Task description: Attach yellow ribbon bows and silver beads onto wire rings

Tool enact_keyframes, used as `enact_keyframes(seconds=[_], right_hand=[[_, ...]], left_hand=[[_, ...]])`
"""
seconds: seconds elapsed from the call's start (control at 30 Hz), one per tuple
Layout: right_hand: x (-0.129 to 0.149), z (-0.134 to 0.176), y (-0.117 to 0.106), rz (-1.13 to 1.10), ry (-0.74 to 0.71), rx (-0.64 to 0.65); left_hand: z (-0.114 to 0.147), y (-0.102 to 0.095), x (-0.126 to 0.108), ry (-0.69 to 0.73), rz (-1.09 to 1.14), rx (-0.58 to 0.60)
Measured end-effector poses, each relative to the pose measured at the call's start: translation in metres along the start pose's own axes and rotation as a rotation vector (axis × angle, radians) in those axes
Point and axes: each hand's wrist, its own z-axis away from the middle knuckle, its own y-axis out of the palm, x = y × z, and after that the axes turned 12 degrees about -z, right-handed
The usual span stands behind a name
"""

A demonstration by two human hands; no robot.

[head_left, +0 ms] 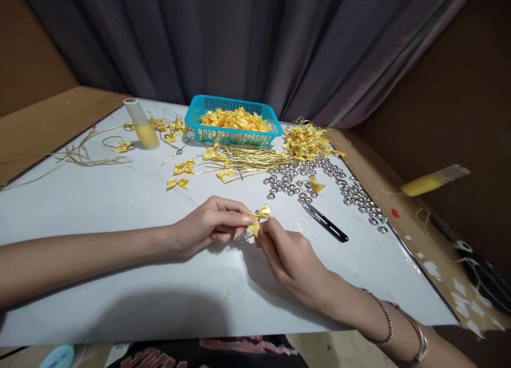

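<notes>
A small yellow ribbon bow (261, 214) is held above the white board, in front of me. My left hand (217, 220) pinches it from the left between thumb and fingers. From the right, my right hand (285, 248) has its fingertips closed at the bow's lower right side; whether they also grip a cord is too small to tell. Right of my hands lie black-handled thread snips (325, 223), their blades pointing at a spread of silver metal beads (285, 177). Several loose yellow bows (178, 184) and a bundle of gold cords (255, 158) lie beyond my hands.
A blue basket (235, 136) full of yellow bows stands at the back, with a pile of corded bows (307, 139) beside it. A bottle with yellow contents (146, 131) stands at the left. Another yellow tube (435, 181) and black-handled scissors (487, 280) are at the far right.
</notes>
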Motion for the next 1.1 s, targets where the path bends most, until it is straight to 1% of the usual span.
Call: enact_keyframes(seconds=[0.13, 0.27, 0.43, 0.63, 0.73, 1.1], right_hand=[[-0.007, 0.000, 0.005, 0.132, -0.161, -0.062], [-0.009, 0.000, 0.005, 0.190, -0.223, -0.074], [-0.007, -0.001, 0.003, 0.208, -0.232, -0.086], [-0.010, -0.001, 0.000, 0.112, -0.218, -0.063], [-0.011, 0.000, -0.001, 0.063, -0.216, -0.051], [-0.013, 0.001, -0.004, 0.049, -0.205, 0.011]], left_hand=[[0.001, 0.002, 0.000, -0.039, 0.066, 0.000], [0.001, 0.003, 0.000, -0.053, 0.084, 0.018], [0.002, 0.002, -0.001, -0.025, 0.013, 0.048], [0.007, 0.002, -0.005, 0.124, -0.229, 0.026], [0.009, 0.003, -0.006, 0.172, -0.308, 0.018], [0.009, 0.001, -0.003, 0.256, -0.355, -0.023]])
